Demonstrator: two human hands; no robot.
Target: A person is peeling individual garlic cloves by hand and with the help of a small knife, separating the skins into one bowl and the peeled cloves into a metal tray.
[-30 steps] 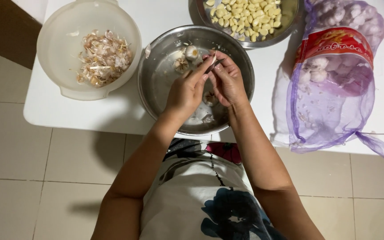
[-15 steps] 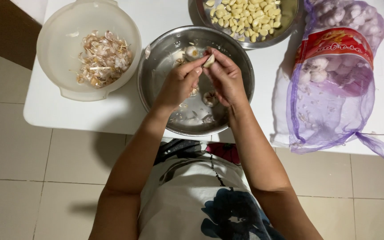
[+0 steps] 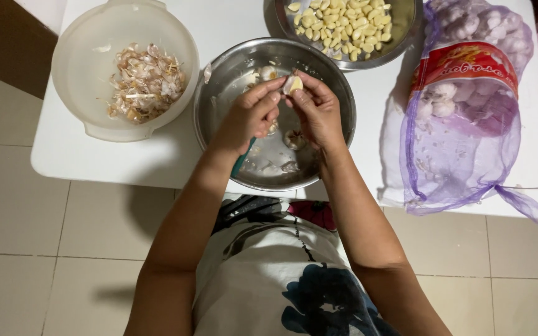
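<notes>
Both my hands work over a steel bowl (image 3: 219, 81) at the table's front edge. My right hand (image 3: 316, 113) pinches a pale garlic clove (image 3: 294, 83) at its fingertips. My left hand (image 3: 250, 116) is closed around a tool with a teal handle (image 3: 242, 163), probably a small knife, whose blade is hidden. The left thumb and forefinger touch the clove. A few unpeeled cloves and bits of skin (image 3: 284, 167) lie in the bowl beneath my hands.
A white plastic bowl (image 3: 76, 74) with garlic skins stands at the left. Behind is a steel bowl (image 3: 400, 37) of peeled cloves. A purple mesh sack of garlic bulbs (image 3: 462, 112) lies at the right. The white table (image 3: 157, 162) stands on a tiled floor.
My hands were pressed together a second ago. The left hand has drawn slightly to the left, and the clove now shows between the fingertips.
</notes>
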